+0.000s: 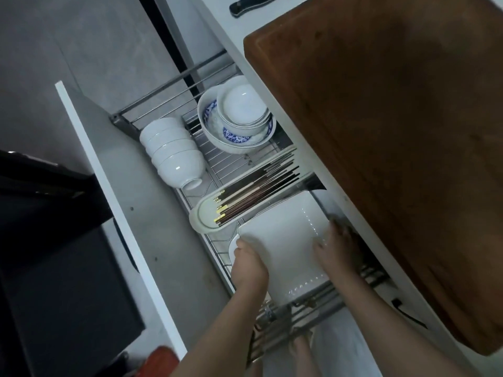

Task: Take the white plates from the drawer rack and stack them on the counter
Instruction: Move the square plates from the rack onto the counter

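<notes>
The person is at an early stage: no plate shows on the tabletop point(217, 20), where only a wooden cutting board point(394, 131) and a knife handle point(246, 5) lie. Both hands are on a square white plate point(283, 235) resting in the near part of the wire drawer rack point(217, 170). The left hand point(249, 265) curls its grip over the plate's left edge; the right hand point(337, 251) clasps the right edge. More plates possibly sit beneath, but this is unclear. No writing or brand can be read.
</notes>
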